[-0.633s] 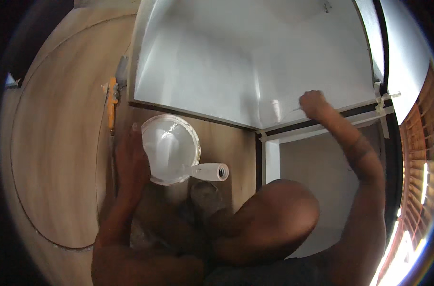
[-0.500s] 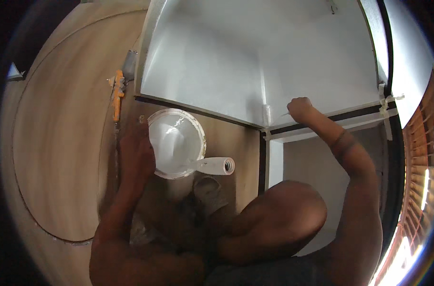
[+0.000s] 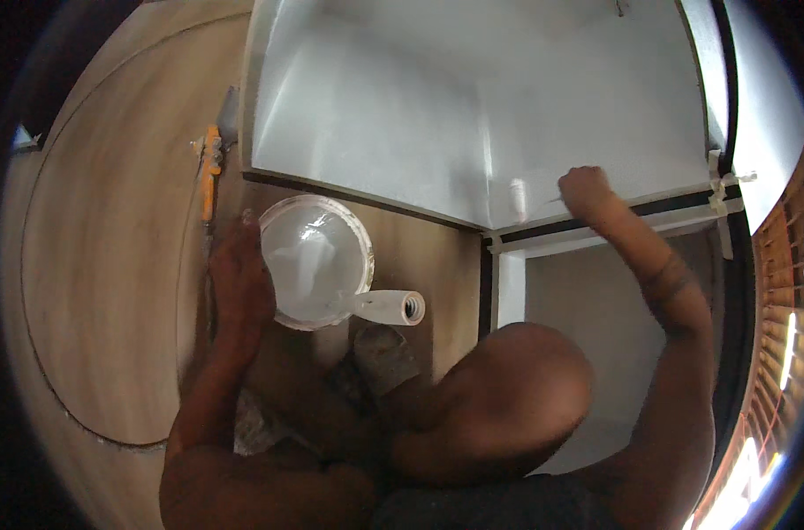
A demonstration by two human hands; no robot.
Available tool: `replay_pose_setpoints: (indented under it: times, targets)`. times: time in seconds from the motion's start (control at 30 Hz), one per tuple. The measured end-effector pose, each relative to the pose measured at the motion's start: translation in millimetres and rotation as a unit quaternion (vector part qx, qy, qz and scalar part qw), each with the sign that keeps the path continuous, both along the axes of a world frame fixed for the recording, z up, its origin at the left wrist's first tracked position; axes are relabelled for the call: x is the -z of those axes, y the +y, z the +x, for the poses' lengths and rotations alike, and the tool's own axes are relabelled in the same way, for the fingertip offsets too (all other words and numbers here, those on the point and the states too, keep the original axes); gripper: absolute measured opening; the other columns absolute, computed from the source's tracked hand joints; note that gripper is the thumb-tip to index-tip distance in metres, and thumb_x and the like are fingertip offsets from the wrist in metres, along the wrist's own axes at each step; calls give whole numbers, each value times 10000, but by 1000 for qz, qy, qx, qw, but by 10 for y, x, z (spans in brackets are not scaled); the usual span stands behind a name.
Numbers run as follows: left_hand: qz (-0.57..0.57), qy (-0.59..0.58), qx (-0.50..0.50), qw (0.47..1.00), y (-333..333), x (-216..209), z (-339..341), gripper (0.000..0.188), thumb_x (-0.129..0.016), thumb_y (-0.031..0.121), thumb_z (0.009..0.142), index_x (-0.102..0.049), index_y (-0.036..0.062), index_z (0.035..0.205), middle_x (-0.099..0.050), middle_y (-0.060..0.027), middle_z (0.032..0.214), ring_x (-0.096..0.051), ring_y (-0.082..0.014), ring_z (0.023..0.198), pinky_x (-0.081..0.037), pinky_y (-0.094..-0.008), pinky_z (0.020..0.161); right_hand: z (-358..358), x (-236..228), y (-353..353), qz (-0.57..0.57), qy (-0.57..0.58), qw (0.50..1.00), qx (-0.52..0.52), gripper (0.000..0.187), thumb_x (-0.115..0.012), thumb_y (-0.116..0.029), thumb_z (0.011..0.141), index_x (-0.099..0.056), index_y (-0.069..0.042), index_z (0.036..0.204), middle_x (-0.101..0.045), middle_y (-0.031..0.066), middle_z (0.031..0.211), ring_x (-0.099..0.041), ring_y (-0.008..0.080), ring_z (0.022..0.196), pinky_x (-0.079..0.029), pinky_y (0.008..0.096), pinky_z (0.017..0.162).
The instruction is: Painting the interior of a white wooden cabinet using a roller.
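Observation:
My right hand (image 3: pixel 587 194) is closed around a tool whose thin metal rod leads to a small white paint roller (image 3: pixel 519 201). The roller lies against the white inner surface of a box-like compartment (image 3: pixel 384 132), close to its lower edge. A round bucket (image 3: pixel 371 256) of white paint stands at left of centre. Along the bucket's left side my left hand (image 3: pixel 243 287) lies with its fingers stretched out. Whether it presses on the bucket is hard to tell. A white handle (image 3: pixel 389 306) with a threaded hole in its end sticks out over the bucket's near right rim.
An orange-handled tool (image 3: pixel 209 177) with a grey blade lies left of the compartment. Below the compartment is a second, darker opening (image 3: pixel 587 291), with pale tape (image 3: pixel 724 190) at the black frame's corner. My bent knee (image 3: pixel 526 380) rises between the bucket and that opening.
My right hand has moved right and slightly up, taking the roller with it along the compartment's lower part. My left hand stays beside the bucket; the whole view has shifted slightly.

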State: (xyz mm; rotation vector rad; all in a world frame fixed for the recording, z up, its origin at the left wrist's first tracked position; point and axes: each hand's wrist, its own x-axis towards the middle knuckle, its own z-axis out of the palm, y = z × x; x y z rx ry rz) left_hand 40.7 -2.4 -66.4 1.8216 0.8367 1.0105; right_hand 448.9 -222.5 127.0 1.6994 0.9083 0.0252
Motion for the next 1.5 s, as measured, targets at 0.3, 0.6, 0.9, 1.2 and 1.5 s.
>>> replay_pose_setpoints:
  times: [0.3,0.6,0.9,1.2,1.5]
  targets:
    - [47,14,-43,998,23,147,16,471,-378,309,1051,-612,-99,1046,-643,-256,914,-601,-365,839,-454,-427,798,-155,224,83,-10,41,998,38,244,-672,-169,837,-751,-95,1056,-729,120,1104,-722,282,993,-614,461,711]
    - [-88,83,49,991,84,99,-39,429,-362,255,1028,-593,-85,1153,-608,-280,1086,-569,-380,1037,-414,-436,942,-51,362,-83,-19,54,998,32,209,-651,-181,848,-759,-104,1010,-732,136,1067,-718,312,980,-589,455,782]
    - [-90,93,31,991,120,229,-26,352,-402,118,972,-583,-55,1219,-614,-272,1139,-578,-423,1083,-430,-474,975,-694,-1415,18,67,-111,989,-77,153,-666,-159,810,-722,-67,918,-723,154,960,-698,320,926,-547,472,821]
    - [54,89,-26,994,70,-51,-52,392,-413,290,1044,-581,-54,963,-598,-233,834,-564,-390,765,-424,-489,723,-1185,-214,-1056,660,221,593,405,371,-708,-310,901,-649,6,1086,-595,44,694,-518,118,510,-420,287,452]
    - [-114,11,-9,993,10,-128,21,419,-397,315,1052,-537,-50,902,-554,-192,722,-490,-279,650,-399,-453,652,-454,1601,-964,846,272,325,324,262,-620,-267,968,-610,-17,1045,-538,5,719,-453,97,514,-361,256,419]
